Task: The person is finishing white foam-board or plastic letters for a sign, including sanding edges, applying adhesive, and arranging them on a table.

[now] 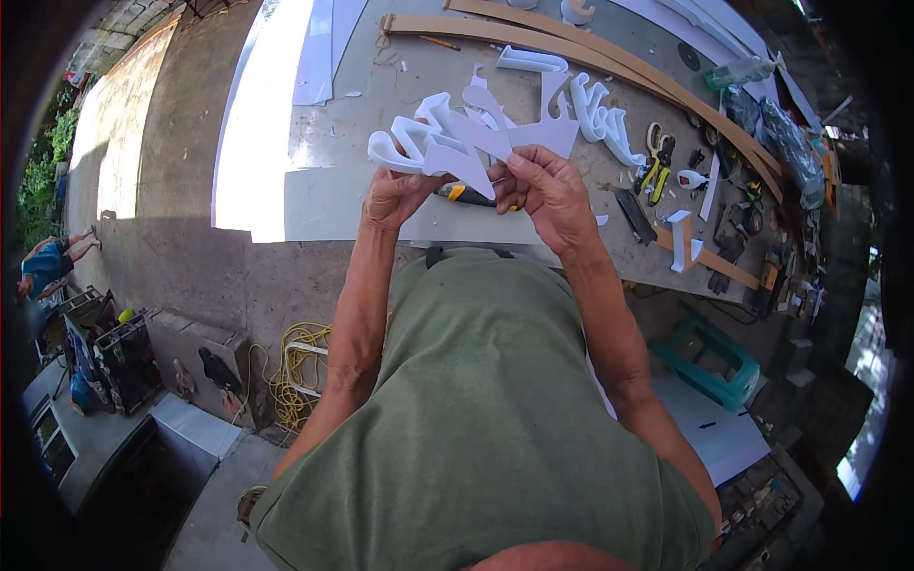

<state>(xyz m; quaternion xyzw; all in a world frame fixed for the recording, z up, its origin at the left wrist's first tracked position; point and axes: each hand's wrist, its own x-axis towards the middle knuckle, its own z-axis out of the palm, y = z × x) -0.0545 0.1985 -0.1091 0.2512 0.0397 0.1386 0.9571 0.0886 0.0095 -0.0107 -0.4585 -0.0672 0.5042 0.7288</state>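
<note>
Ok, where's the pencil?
In the head view, the pencil lies top centre on the table, just below the left end of the nearer long brown strip.

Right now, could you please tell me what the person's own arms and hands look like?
The left hand and right hand wear no gloves. The left forearm and right forearm are bare, with no watch or bracelet visible. The shirt worn is olive green.

Looks down from the left one of two head-worn fisheye cameras, facing past the green shirt (486, 381) at the near side to the desk (419, 71) on the far side. Shows left hand (395, 195) and right hand (550, 195) close by, yet reaches wide, from concrete floor (286, 276) at left to teal stool (743, 385) at near right.
</note>
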